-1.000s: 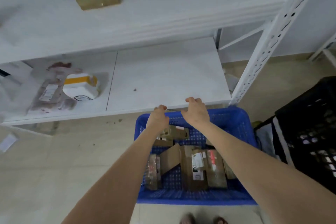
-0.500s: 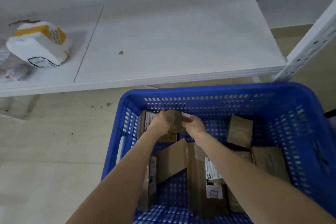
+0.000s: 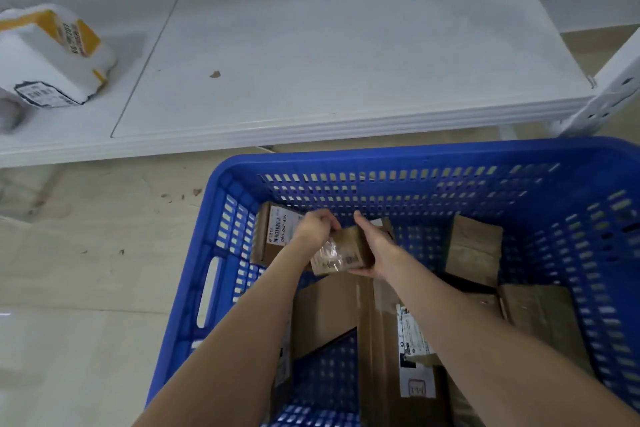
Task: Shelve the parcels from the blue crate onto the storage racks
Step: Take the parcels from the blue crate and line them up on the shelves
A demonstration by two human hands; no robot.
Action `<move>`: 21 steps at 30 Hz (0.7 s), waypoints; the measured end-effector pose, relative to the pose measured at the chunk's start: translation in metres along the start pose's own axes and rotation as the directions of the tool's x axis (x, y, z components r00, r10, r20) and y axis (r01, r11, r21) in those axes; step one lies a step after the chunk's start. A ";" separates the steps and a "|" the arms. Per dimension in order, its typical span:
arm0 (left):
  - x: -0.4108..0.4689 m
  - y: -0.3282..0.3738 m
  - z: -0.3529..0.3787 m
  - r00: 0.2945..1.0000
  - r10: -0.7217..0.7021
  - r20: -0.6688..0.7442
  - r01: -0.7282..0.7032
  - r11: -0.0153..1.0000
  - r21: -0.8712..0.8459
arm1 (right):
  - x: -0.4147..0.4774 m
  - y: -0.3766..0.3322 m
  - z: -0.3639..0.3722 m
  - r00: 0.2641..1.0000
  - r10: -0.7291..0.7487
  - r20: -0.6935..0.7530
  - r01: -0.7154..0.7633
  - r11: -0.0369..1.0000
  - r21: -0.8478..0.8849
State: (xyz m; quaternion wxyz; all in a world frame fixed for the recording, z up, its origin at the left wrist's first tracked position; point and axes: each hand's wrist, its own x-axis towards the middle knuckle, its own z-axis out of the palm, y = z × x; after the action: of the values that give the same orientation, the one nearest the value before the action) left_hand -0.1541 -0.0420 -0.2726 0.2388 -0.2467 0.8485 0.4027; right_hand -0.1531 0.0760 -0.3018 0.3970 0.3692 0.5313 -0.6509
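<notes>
So the low white shelf (image 3: pixel 346 45) has a white parcel (image 3: pixel 52 55) with yellow tape sitting at its left end, plus a tiny brown scrap (image 3: pixel 215 74) nearer the middle. The blue crate (image 3: pixel 381 158) sits on the tan floor (image 3: pixel 86 270) right in front of the shelf's edge, with a few brown crumbs (image 3: pixel 180 196) beside it.

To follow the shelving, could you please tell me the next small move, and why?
Probably lift the small cardboard parcel straight up out of the blue crate: left hand and right hand both hold it between them, and the white shelf just beyond shows bare space.
</notes>
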 end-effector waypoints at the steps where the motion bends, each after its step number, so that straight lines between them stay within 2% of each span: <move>1: -0.004 -0.001 0.002 1.000 -0.022 0.018 0.023 0.999 -0.030 | -0.002 0.002 -0.003 1.000 0.014 -0.005 -0.014 1.000 -0.012; 3: -0.015 -0.001 -0.002 0.999 -0.051 -0.013 0.051 0.997 -0.056 | -0.009 0.006 -0.007 0.999 0.037 -0.016 -0.037 0.999 -0.008; 6: -0.041 0.009 -0.023 0.988 -0.110 -0.109 0.110 0.994 -0.007 | -0.045 0.003 -0.008 0.998 0.060 0.004 -0.060 0.998 0.017; 10: -0.093 0.046 -0.061 0.977 -0.215 -0.016 0.215 0.977 -0.008 | -0.119 -0.021 -0.001 0.996 0.082 0.037 -0.081 0.996 -0.033; 15: -0.183 0.108 -0.118 0.942 -0.327 0.083 0.335 0.934 -0.125 | -0.239 -0.068 0.006 0.992 0.066 0.107 -0.059 0.996 -0.064; 18: -0.229 0.146 -0.159 0.938 -0.324 0.122 0.344 0.915 -0.212 | -0.310 -0.103 0.010 0.988 0.020 0.153 -0.008 0.997 -0.073; 21: -0.282 0.192 -0.206 0.957 -0.261 0.125 0.287 0.915 -0.283 | -0.383 -0.142 0.020 0.980 -0.033 0.196 0.050 0.995 -0.083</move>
State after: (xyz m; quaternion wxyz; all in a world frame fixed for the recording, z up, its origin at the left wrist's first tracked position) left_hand -0.0986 -0.0371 0.1216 0.2888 -0.3789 0.7242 0.4986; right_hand -0.1254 0.1212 0.1040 0.4489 0.2751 0.5257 -0.6682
